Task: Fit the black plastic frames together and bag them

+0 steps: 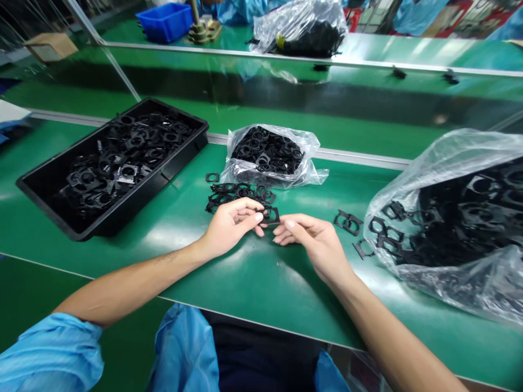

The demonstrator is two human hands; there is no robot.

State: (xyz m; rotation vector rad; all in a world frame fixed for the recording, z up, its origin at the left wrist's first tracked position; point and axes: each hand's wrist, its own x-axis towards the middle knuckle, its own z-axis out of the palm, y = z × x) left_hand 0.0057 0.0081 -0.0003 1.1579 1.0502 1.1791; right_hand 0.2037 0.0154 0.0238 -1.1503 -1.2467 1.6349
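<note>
A black plastic frame with a round opening [271,216] is pinched between the thumb and fingers of my left hand [232,224], above the green tabletop. Close by its right edge are the fingertips of my right hand [312,239]. That hand's thumb presses near the bent fingers, and I cannot tell whether something small sits between them. Just behind my left hand lies a loose pile of similar black frames [241,191]. One single frame [212,177] rests apart at the pile's far left. To the right of my right hand lie a few more loose black frames [348,222].
A black tray [163,182] full of black parts stands at left. Behind the pile sits an open clear bag [316,175] of parts; a larger clear bag [445,147] spills parts at right. A metal rail [363,159] crosses behind. Farther back is a blue bin [165,23].
</note>
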